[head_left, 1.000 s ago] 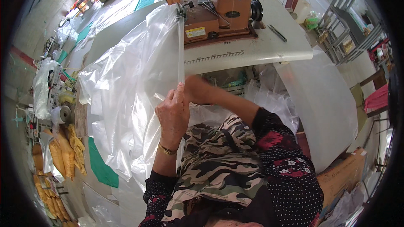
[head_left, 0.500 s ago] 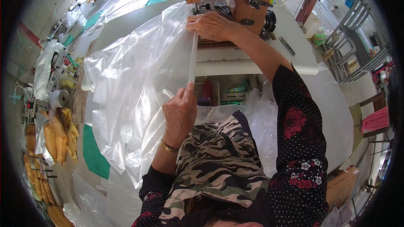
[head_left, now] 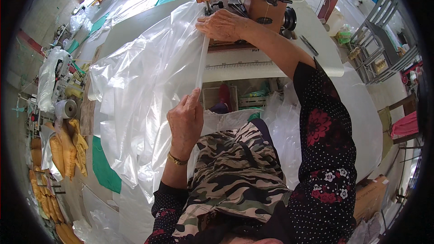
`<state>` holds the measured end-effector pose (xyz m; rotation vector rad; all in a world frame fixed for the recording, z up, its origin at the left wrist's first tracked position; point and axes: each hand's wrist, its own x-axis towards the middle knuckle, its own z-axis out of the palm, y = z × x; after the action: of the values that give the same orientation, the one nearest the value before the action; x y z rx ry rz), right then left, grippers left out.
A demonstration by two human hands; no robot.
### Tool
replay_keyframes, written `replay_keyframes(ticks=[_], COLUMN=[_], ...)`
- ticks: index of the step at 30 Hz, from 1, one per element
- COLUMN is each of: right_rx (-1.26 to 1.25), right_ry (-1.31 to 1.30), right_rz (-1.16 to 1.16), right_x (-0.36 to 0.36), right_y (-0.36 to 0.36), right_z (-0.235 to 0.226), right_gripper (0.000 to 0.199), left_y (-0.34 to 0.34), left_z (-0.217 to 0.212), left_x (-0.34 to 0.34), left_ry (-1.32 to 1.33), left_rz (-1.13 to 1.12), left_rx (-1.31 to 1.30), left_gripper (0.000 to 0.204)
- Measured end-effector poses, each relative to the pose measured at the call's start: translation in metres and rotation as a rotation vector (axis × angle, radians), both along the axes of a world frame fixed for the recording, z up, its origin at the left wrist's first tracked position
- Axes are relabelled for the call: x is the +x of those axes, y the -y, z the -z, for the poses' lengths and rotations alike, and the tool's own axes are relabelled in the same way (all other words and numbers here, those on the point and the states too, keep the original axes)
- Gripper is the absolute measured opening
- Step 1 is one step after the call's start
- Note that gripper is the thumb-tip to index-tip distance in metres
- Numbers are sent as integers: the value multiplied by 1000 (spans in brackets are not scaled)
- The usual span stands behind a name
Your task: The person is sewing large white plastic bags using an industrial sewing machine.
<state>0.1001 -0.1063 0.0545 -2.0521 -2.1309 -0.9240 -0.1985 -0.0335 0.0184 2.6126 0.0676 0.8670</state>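
Observation:
A large sheet of clear plastic film spreads over the left half of the table, its folded right edge drawn into a straight strip. My right hand is closed on that edge just in front of the needle area of an orange-brown sewing machine. Lower down, near my lap, my left hand pinches the same edge, so the strip runs taut between both hands. The fingertips of the right hand partly hide the film beside the presser foot.
Dark thread snips lie right of the machine. A printed ruler scale runs along the table's near edge. A grey metal chair stands at the right, a cardboard box at the lower right. Yellow bundles lie at left.
My left hand has shifted slightly left, and the right hand a little left and up, both still gripping the film's edge. The whole view has tilted slightly.

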Motion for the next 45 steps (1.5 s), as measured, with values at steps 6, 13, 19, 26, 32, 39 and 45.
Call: replay_keyframes(ticks=[6,13,19,26,32,39,45], right_rx=[307,635,641,675,672,732,643], right_ry=[-321,-218,-271,-286,-335,-371,-1755], right_rz=[247,226,279,273,249,149,-188], right_x=[-30,-45,-46,-41,-42,-46,-114], right_y=[4,13,12,11,7,18,85], right_z=[22,76,81,81,81,94,124], right_gripper=[17,33,39,38,41,43,33], left_y=[6,6,-2,-23,-31,-8,-4], left_z=[31,43,46,28,9,12,58], left_x=[11,21,38,94,136,96,-13], left_ry=[-26,-75,-66,-75,-2,-50,-25], left_rz=[81,125,149,76,61,-38,-105], left_rx=[-204,-177,-120,71,120,-116,-47], left_gripper=[30,29,30,27,27,49,63])
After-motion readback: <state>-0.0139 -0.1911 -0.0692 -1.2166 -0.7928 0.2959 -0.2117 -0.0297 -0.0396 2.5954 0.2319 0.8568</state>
